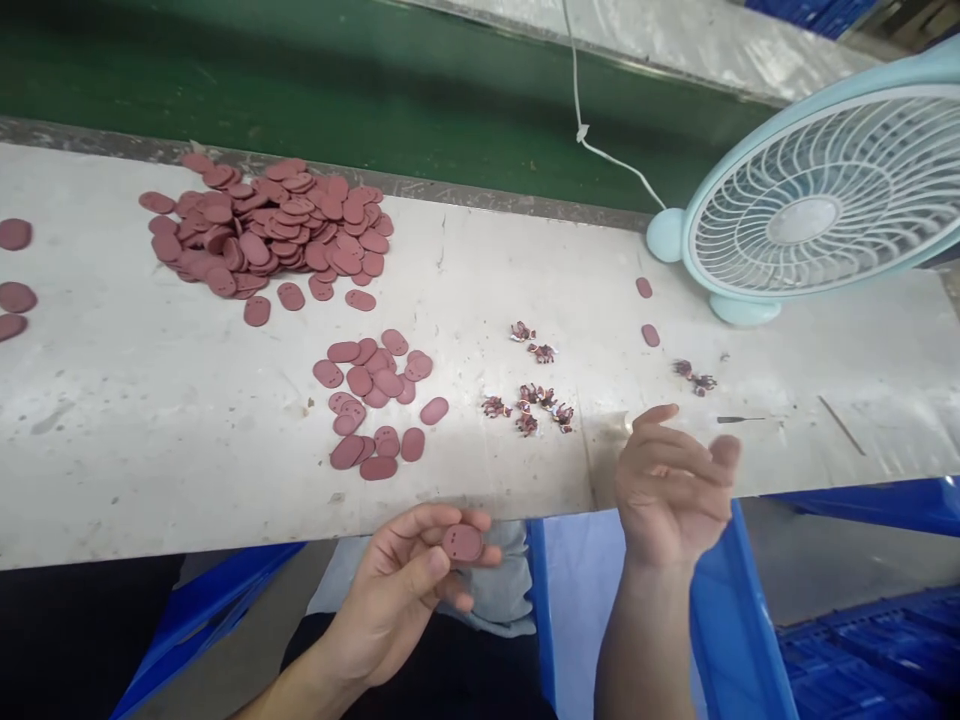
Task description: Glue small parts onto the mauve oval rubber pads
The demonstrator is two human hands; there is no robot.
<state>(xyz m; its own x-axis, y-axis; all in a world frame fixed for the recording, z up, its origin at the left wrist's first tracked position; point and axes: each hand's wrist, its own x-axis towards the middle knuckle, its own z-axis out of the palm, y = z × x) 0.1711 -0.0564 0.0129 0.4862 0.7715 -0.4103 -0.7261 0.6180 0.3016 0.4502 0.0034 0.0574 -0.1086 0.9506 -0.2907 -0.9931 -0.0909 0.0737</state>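
My left hand (pixel 416 565) is closed on a reddish-brown oval disc (pixel 463 542) with small dark holes, pinched between thumb and fingers just in front of the table edge. My right hand (pixel 675 485) is raised over the table's front edge, its fingers loosely bent and apart, and I see nothing held in it. Left of that hand lie several small dark painted figures (pixel 527 408), with a pair more (pixel 541 353) behind them. A loose group of similar oval discs (pixel 388 383) is spread on the table beyond my left hand.
A large heap of discs (pixel 262 225) is at the back left of the white table (pixel 187 420). A pale blue fan (pixel 806 220) stands at the right. Near it lie two discs, two figures (pixel 703 383) and a thin pointed tool (pixel 739 419). A blue crate (pixel 742 600) is below.
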